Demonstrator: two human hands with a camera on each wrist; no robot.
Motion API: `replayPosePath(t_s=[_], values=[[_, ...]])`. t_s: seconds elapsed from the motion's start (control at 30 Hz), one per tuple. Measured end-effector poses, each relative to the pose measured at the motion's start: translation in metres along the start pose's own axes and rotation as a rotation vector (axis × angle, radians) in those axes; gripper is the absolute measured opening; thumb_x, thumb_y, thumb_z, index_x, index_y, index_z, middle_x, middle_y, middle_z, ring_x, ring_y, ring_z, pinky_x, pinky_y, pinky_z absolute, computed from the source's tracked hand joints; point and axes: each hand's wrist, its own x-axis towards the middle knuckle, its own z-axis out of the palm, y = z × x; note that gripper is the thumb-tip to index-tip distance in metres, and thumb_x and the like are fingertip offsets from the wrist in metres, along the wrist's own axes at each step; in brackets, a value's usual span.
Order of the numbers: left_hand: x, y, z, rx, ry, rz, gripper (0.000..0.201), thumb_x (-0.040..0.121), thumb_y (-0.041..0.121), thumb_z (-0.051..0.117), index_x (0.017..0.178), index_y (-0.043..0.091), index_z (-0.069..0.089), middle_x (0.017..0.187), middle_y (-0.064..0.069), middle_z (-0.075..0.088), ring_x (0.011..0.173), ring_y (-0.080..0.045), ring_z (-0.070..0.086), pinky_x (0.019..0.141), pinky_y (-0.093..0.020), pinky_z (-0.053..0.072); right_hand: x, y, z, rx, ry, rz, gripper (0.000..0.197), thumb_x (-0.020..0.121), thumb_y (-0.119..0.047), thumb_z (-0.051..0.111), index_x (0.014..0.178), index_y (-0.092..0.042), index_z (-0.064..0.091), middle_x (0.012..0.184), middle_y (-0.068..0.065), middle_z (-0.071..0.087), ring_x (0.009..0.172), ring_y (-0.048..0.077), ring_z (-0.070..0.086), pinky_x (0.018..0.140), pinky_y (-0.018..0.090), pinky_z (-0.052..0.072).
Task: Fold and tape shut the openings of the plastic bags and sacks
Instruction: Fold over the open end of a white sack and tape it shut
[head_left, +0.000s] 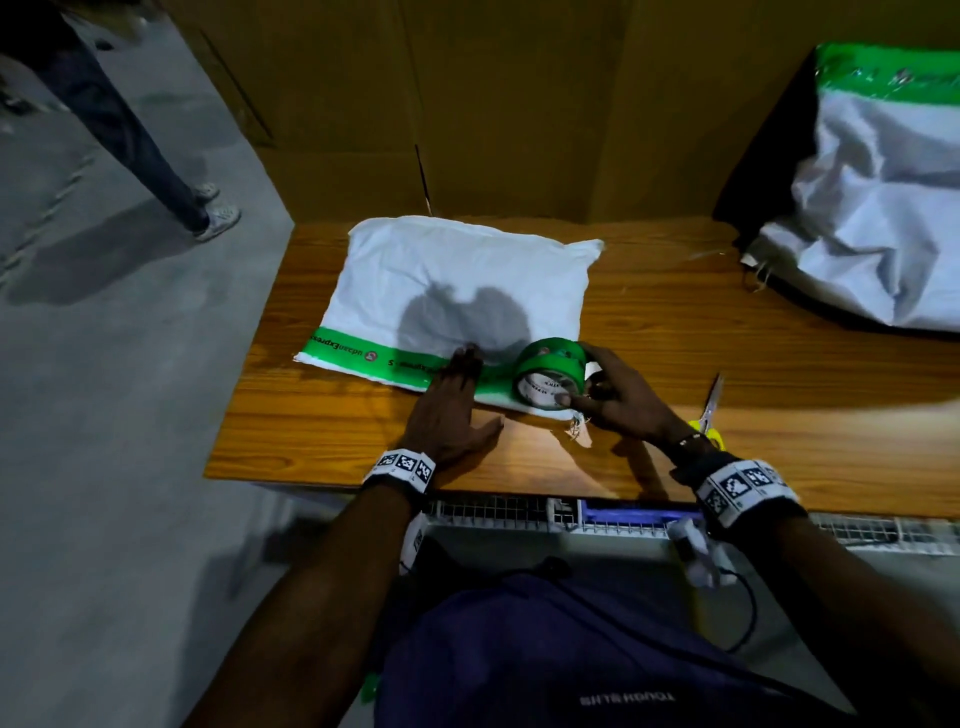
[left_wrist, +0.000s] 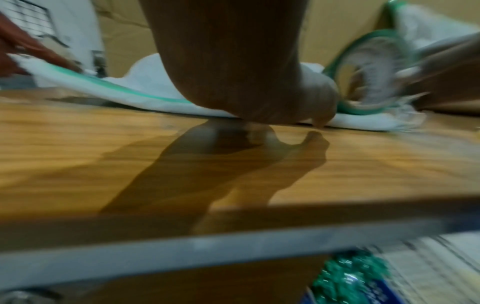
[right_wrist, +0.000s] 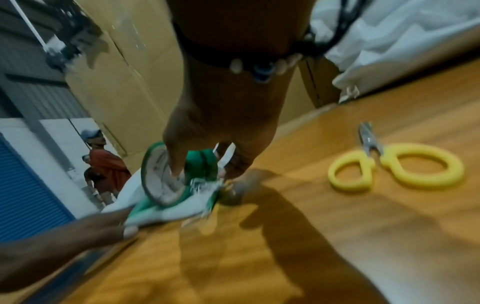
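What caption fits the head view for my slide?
Left hand presses the white bag's folded edge while right hand holds the green tape roll there.

I read "udaanExpress", upside down from my view, on the green band (head_left: 353, 353) of the white bag (head_left: 457, 280). The tape roll's (head_left: 550, 376) core print is too blurred to read.

A wooden worktop (head_left: 675, 332) fills the middle of the head view. Yellow-handled scissors (head_left: 709, 413) lie on it at centre right, blades shut and pointing away. Brown cardboard sheets (head_left: 467, 104) stand along the top of the frame behind the worktop. At upper left, a bystander's legs (head_left: 156, 156) in dark trousers and pale shoes stand on grey concrete floor (head_left: 104, 415). A white wire grid (head_left: 498, 512) runs below the worktop's near edge.
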Motion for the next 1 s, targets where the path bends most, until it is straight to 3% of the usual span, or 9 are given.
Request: replayPosePath(t_s=[0.07, 0.17, 0.2, 0.33, 0.47, 0.6, 0.67, 0.83, 1.0], values=[[0.002, 0.013, 0.004, -0.04, 0.01, 0.056, 0.102, 0.093, 0.065, 0.051, 0.167, 0.008, 0.009, 0.175, -0.01, 0.006, 0.162, -0.021, 0.003, 0.13, -0.043, 0.014, -0.002, 0.0, 0.013, 0.073, 0.019, 0.014, 0.083, 0.083, -0.046, 0.086, 0.15, -0.029, 0.04, 0.128, 0.005, 0.067, 0.091, 0.027, 0.075, 0.068, 0.052, 0.063], [0.002, 0.024, 0.012, -0.086, 0.015, 0.07, 0.101, 0.095, 0.063, 0.055, 0.167, 0.01, 0.009, 0.175, -0.008, 0.006, 0.162, -0.019, 0.001, 0.13, -0.043, 0.012, -0.006, -0.002, 0.028, 0.096, 0.041, -0.023, 0.075, 0.092, -0.04, 0.08, 0.151, -0.024, 0.036, 0.127, 0.008, 0.068, 0.089, 0.011, 0.074, 0.067, 0.031, 0.059], [0.002, 0.024, 0.013, -0.087, 0.014, 0.066, 0.102, 0.095, 0.064, 0.055, 0.167, 0.011, 0.007, 0.175, -0.007, 0.004, 0.162, -0.018, 0.0, 0.13, -0.044, 0.011, -0.006, -0.003, 0.026, 0.07, 0.031, -0.037, 0.074, 0.094, -0.036, 0.077, 0.153, -0.021, 0.035, 0.131, 0.008, 0.066, 0.091, 0.012, 0.073, 0.068, 0.031, 0.06], [0.001, 0.018, 0.015, -0.05, -0.009, 0.087, 0.103, 0.096, 0.068, 0.05, 0.167, 0.011, 0.002, 0.175, -0.007, -0.002, 0.162, -0.018, -0.002, 0.13, -0.044, 0.011, -0.008, -0.001, -0.014, -0.219, -0.046, -0.093, 0.087, 0.092, -0.05, 0.066, 0.162, -0.015, 0.028, 0.142, 0.013, 0.052, 0.11, 0.031, 0.061, 0.088, 0.041, 0.056], [0.002, 0.023, 0.016, -0.036, -0.016, 0.073, 0.103, 0.096, 0.069, 0.047, 0.167, 0.012, -0.001, 0.175, -0.006, -0.005, 0.162, -0.018, -0.005, 0.13, -0.043, 0.009, -0.012, 0.0, -0.034, -0.415, -0.084, -0.077, 0.092, 0.089, -0.07, 0.061, 0.164, -0.032, 0.024, 0.136, 0.012, 0.05, 0.119, 0.034, 0.052, 0.096, 0.051, 0.05], [0.0, 0.039, 0.013, -0.089, 0.05, 0.031, 0.1, 0.094, 0.058, 0.055, 0.167, 0.01, 0.005, 0.175, -0.009, 0.003, 0.162, -0.019, 0.0, 0.131, -0.041, 0.007, -0.013, -0.001, -0.017, -0.12, 0.034, -0.067, 0.089, 0.091, -0.034, 0.08, 0.163, -0.027, 0.029, 0.146, 0.014, 0.051, 0.127, 0.028, 0.056, 0.102, 0.044, 0.054], [0.002, 0.052, 0.014, -0.134, 0.049, 0.083, 0.095, 0.093, 0.052, 0.06, 0.166, 0.009, 0.015, 0.174, -0.011, 0.015, 0.161, -0.022, 0.011, 0.13, -0.042, 0.014, -0.016, 0.003, -0.003, -0.052, 0.095, -0.111, 0.088, 0.093, -0.025, 0.077, 0.165, -0.022, 0.026, 0.149, 0.013, 0.053, 0.126, 0.023, 0.059, 0.101, 0.036, 0.053], [0.004, 0.063, 0.025, -0.132, 0.015, 0.099, 0.09, 0.096, 0.06, 0.054, 0.163, 0.007, 0.024, 0.17, -0.014, 0.025, 0.159, -0.026, 0.019, 0.129, -0.044, 0.016, -0.012, 0.006, 0.013, -0.188, 0.144, -0.14, 0.081, 0.095, -0.042, 0.057, 0.166, -0.034, 0.02, 0.118, 0.017, 0.061, 0.106, 0.035, 0.056, 0.093, 0.052, 0.047], [0.005, 0.055, 0.026, -0.105, -0.036, 0.141, 0.096, 0.097, 0.062, 0.049, 0.167, 0.009, 0.008, 0.175, -0.009, 0.006, 0.162, -0.02, 0.005, 0.131, -0.042, 0.012, -0.031, 0.012, -0.034, -0.544, 0.086, -0.15, 0.074, 0.096, -0.046, 0.049, 0.165, -0.04, 0.023, 0.102, 0.009, 0.043, 0.097, 0.026, 0.035, 0.082, 0.049, 0.039]])
